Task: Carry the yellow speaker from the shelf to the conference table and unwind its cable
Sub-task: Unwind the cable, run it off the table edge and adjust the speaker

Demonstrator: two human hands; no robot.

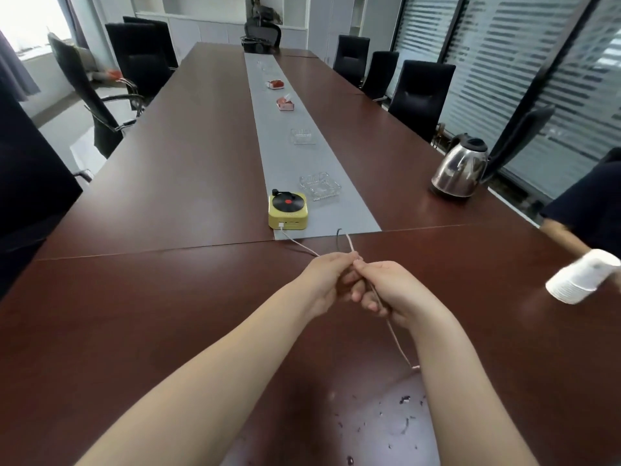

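Observation:
The yellow speaker [287,211], shaped like a small record player with a black disc on top, stands on the grey runner [339,210] of the dark brown conference table [151,297]. Its pale pink cable [297,243] is plugged into the speaker's front and runs over the table to my hands. My left hand [327,280] and my right hand [391,290] are close together above the table, both pinching the cable. A short loop with a black tie sticks up above my fingers. The cable's loose end [401,348] hangs below my right hand.
Two glass ashtrays [319,185] and red-and-white boxes [285,104] lie along the runner. A steel kettle [460,168] stands at the right edge. Another person's arm holds a white spray bottle [581,280] at far right. Black chairs line both sides. Dark crumbs [400,422] dot the table's near edge.

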